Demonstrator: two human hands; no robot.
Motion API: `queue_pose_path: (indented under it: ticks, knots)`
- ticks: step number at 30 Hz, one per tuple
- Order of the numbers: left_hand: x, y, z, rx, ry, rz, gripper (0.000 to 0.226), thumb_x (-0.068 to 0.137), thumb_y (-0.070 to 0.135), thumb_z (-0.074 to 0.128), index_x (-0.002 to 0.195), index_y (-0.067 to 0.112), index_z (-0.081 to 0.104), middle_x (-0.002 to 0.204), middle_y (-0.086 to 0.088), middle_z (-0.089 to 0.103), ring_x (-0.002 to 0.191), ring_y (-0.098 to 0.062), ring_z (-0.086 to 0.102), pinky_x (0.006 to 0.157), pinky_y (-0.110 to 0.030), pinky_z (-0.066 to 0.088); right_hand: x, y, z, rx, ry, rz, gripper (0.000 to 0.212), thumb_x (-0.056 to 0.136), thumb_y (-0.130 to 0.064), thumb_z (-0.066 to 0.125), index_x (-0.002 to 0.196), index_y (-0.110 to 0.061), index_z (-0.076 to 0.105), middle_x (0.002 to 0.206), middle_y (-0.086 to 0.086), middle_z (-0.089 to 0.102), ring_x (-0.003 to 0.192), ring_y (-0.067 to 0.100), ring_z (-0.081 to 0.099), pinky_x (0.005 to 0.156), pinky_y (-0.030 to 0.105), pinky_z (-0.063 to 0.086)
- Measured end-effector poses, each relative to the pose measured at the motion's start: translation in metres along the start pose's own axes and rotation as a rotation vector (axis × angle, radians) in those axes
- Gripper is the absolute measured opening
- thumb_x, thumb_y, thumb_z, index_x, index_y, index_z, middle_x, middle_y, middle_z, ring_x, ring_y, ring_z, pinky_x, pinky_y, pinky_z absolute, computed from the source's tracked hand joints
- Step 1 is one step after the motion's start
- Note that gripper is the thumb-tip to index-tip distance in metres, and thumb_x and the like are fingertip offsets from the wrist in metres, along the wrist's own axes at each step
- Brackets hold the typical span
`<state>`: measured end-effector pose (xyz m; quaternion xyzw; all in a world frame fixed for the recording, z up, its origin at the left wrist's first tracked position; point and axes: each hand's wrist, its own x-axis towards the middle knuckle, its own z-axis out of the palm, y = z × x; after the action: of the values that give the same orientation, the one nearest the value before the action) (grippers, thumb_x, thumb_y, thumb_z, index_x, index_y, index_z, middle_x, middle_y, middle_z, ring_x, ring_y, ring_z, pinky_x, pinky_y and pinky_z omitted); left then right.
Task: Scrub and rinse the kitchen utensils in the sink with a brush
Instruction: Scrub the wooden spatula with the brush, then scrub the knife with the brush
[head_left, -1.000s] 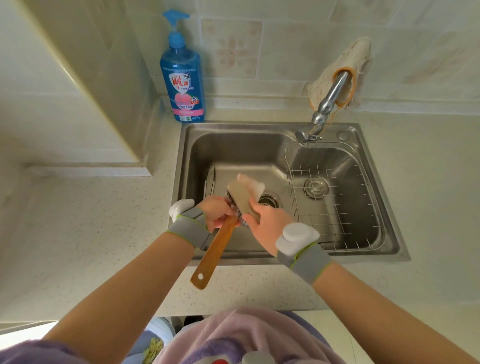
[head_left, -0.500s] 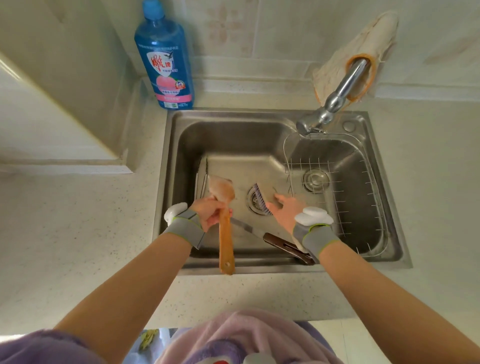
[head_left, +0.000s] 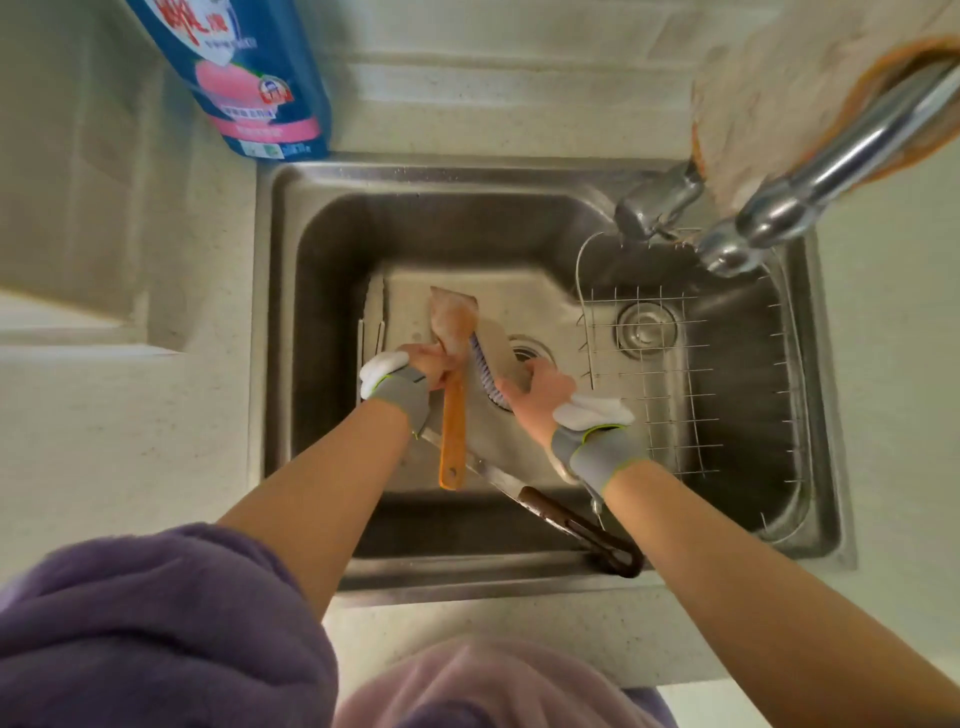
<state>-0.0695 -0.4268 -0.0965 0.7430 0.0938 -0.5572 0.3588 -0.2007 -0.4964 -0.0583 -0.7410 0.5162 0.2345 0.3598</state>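
Clamped round the neck of the spatula (head_left: 452, 431) with the left hand (head_left: 426, 366), fingers curled close, blade end pointing away, handle end pointing back toward the body. Wrapped round the brush (head_left: 483, 374) with the right hand (head_left: 540, 389), fingers closed on its back, bristles turned left and set against the spatula just below its blade. Both held low inside the sink (head_left: 311, 291), just left of the drain (head_left: 530, 353). By the look of it, scrubbing in hand and rinsing not yet begun: no water seen running from the tap (head_left: 779, 218). Next, probably: working the bristles along the blade and down the handle, turning the spatula in the left hand to reach the other face. After that, rinsing, which calls for freeing a hand to open the tap, well off to the right above the rack (head_left: 675, 374). Beneath the spatula, lying aslant on the sink floor, a knife (head_left: 582, 525), dark handle propped at the near wall, held by neither hand; worth minding its edge when reaching down. Draped over the tap, a cloth (head_left: 753, 78); at the back left of the sink, a blue bottle (head_left: 260, 78).
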Motion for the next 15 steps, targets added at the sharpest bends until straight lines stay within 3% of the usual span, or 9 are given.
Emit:
queue_pose_path:
  ticks: [3,5,7,9,10,12,15]
  knots:
    - [0.02,-0.002,0.003,0.013,0.021,-0.022,0.021,0.09,0.0,0.054,0.073,0.013,0.051,0.072,-0.002,0.051,0.063,-0.012,0.049,0.061,-0.021,0.043,0.011,-0.004,0.003,0.036,-0.025,0.038,0.052,0.093,-0.048,0.045,0.128,-0.011,0.047,0.119,0.013,0.063,0.105,0.034,0.061,0.092,0.042,0.05]
    - [0.028,-0.004,0.006,0.015,0.022,-0.019,0.013,0.09,-0.003,0.052,0.096,0.007,0.058,0.073,-0.002,0.051,0.064,-0.013,0.05,0.063,-0.022,0.045,0.016,-0.006,0.005,0.06,-0.035,0.056,0.053,0.092,-0.048,0.047,0.129,-0.01,0.047,0.119,0.013,0.063,0.106,0.033,0.061,0.093,0.042,0.05]
    - [0.036,-0.007,0.008,0.007,0.032,0.0,0.03,0.089,-0.004,0.053,0.117,0.003,0.056,0.081,-0.006,0.055,0.071,-0.018,0.053,0.072,-0.029,0.05,0.02,-0.007,0.006,0.057,-0.052,0.067,0.054,0.092,-0.048,0.047,0.132,-0.011,0.045,0.12,0.012,0.063,0.106,0.032,0.061,0.092,0.039,0.05]
    - [0.037,-0.01,0.006,0.061,0.072,0.028,0.015,0.088,0.003,0.058,0.102,0.007,0.06,0.091,-0.012,0.056,0.081,-0.023,0.054,0.079,-0.036,0.05,0.022,-0.008,0.008,0.056,-0.06,0.071,0.055,0.092,-0.048,0.048,0.133,-0.012,0.044,0.12,0.011,0.063,0.104,0.032,0.062,0.09,0.039,0.051]
    - [0.036,-0.012,0.004,0.149,0.124,0.05,0.012,0.087,0.013,0.061,0.097,0.006,0.061,0.093,-0.014,0.057,0.082,-0.024,0.056,0.077,-0.036,0.048,0.022,-0.009,0.01,0.06,-0.064,0.072,0.055,0.092,-0.049,0.048,0.133,-0.013,0.044,0.12,0.012,0.064,0.103,0.032,0.063,0.09,0.039,0.052]
    - [0.035,-0.019,-0.006,0.426,0.276,0.095,0.033,0.086,0.029,0.058,0.113,0.009,0.057,0.111,-0.013,0.058,0.097,-0.029,0.06,0.081,-0.035,0.046,0.021,-0.011,0.013,0.072,-0.078,0.074,0.054,0.092,-0.048,0.048,0.133,-0.013,0.044,0.119,0.012,0.064,0.101,0.032,0.064,0.09,0.041,0.052]
    - [0.032,-0.029,-0.023,0.864,0.491,0.155,0.046,0.091,0.017,0.051,0.134,0.007,0.039,0.136,-0.014,0.04,0.125,-0.031,0.043,0.093,-0.041,0.037,0.019,-0.014,0.017,0.07,-0.085,0.071,0.051,0.093,-0.046,0.048,0.131,-0.011,0.044,0.12,0.012,0.063,0.104,0.032,0.063,0.091,0.041,0.051]
